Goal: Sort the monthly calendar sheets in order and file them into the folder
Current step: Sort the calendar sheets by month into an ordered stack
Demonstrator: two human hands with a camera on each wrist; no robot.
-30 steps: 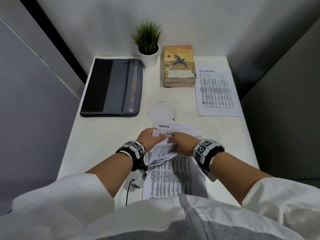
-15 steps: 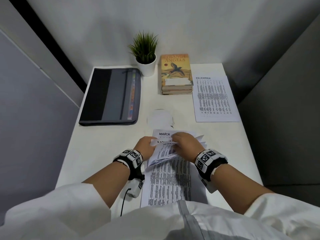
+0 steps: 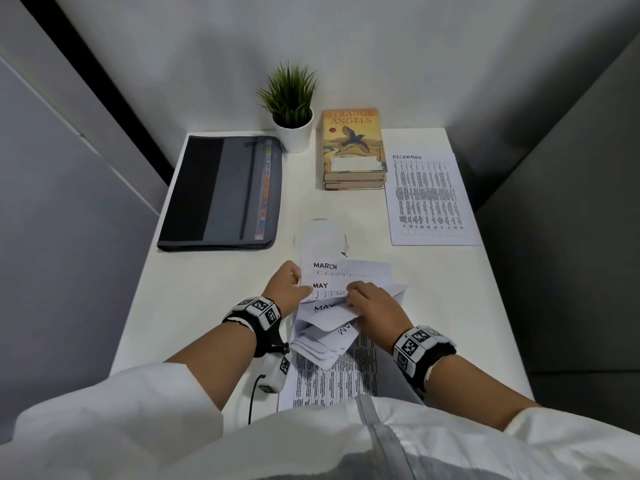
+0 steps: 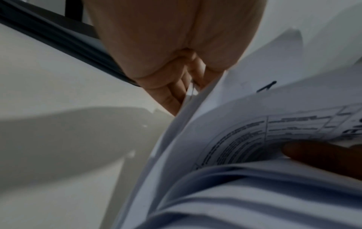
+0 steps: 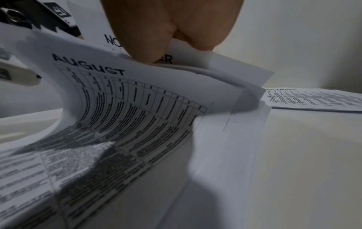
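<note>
Head view: both hands work a stack of calendar sheets (image 3: 341,327) at the near edge of the white desk (image 3: 214,292). Left hand (image 3: 287,287) grips the stack's left edge, thumb on top beside the MAY heading. Right hand (image 3: 375,304) has fingers curled over several lifted sheet tops, bending them back toward the body — a MARCH sheet (image 3: 349,266) lies flat just past the fingertips. DECEMBER sheet (image 3: 429,199) lies alone, well off beyond and right of the right fingers. Folder (image 3: 225,192), dark grey, closed, lies well beyond the left fingers. Potted plant (image 3: 292,109) and a book stack (image 3: 355,147) stand at the far edge.

Left wrist view: left hand (image 4: 176,62) has its fingers (image 4: 172,96) curled onto the sheet edges (image 4: 195,124), pinching them; a right fingertip (image 4: 313,153) presses into the fanned pages. Folder edge (image 4: 58,37) sits past the fingers.

Right wrist view: right hand (image 5: 168,29) — fingers together, clamped on bent sheet tops; AUGUST sheet (image 5: 137,108) curls up under them, a sheet starting "NO" behind. DECEMBER sheet (image 5: 317,99) is flat, beyond and right of the fingers.
</note>
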